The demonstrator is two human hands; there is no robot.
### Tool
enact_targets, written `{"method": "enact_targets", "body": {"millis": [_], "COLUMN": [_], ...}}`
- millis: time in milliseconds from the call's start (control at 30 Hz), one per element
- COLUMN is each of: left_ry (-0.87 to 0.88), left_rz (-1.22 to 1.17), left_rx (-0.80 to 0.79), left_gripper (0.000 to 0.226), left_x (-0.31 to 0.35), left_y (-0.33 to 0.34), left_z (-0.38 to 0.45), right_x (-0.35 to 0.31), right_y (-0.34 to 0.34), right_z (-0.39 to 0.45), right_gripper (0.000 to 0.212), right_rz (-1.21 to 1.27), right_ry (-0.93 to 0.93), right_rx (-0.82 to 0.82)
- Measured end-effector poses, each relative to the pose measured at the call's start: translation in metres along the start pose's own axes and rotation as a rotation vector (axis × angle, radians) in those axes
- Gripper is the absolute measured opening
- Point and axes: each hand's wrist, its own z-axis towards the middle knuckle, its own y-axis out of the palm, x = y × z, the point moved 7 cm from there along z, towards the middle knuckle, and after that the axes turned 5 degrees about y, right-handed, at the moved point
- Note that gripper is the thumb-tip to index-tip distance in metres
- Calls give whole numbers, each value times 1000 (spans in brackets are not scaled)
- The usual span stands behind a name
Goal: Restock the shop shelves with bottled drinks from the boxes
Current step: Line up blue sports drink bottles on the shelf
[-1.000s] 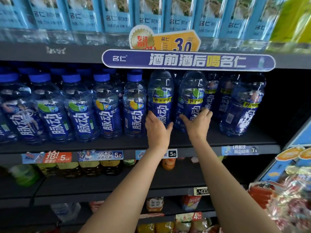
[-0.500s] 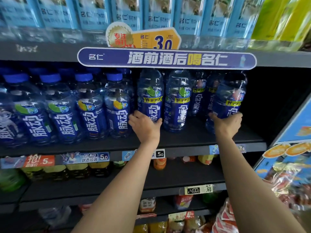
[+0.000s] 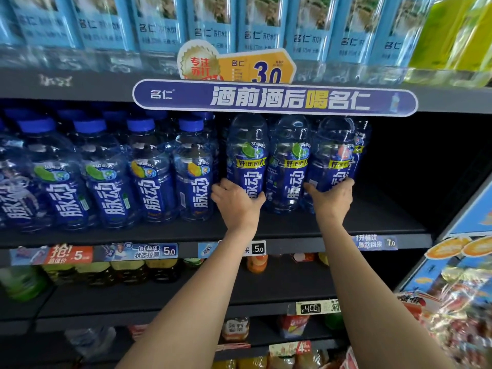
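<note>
Three tall blue drink bottles stand side by side on the dark middle shelf (image 3: 372,225). My left hand (image 3: 237,201) grips the lower part of the left tall bottle (image 3: 247,155). My right hand (image 3: 331,198) wraps the base of the right tall bottle (image 3: 334,153), which carries a pink fruit mark. The middle tall bottle (image 3: 288,161) stands between them, untouched. Their caps are hidden behind the blue banner (image 3: 274,98). Several smaller blue-capped bottles (image 3: 149,171) fill the shelf to the left.
The shelf right of the tall bottles is dark and bare. Light blue cartons (image 3: 202,20) line the shelf above. Price tags (image 3: 258,248) run along the shelf edge. Lower shelves hold tea and juice bottles (image 3: 127,270). Snack packets (image 3: 458,315) hang at the lower right.
My right hand moved from the middle tall bottle to the far right one, and that bottle now stands closer against the other two. My left hand stays on the left bottle.
</note>
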Motion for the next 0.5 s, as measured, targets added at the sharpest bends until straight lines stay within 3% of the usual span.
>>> {"method": "enact_targets", "body": {"millis": [333,500], "left_ry": [50,221], "left_rz": [37,-75], "left_rx": [-44,-52], "left_gripper": [78,71], "left_x": [1,-3], "left_y": [-3,-22], "left_z": [1,-21], "right_x": [-7,-38], "right_y": [3,-17], "right_z": [-11,-47], "right_gripper": [77,63], "right_rz": [-112,81], "right_ry": [16,-234], "right_rx": [69,248]}}
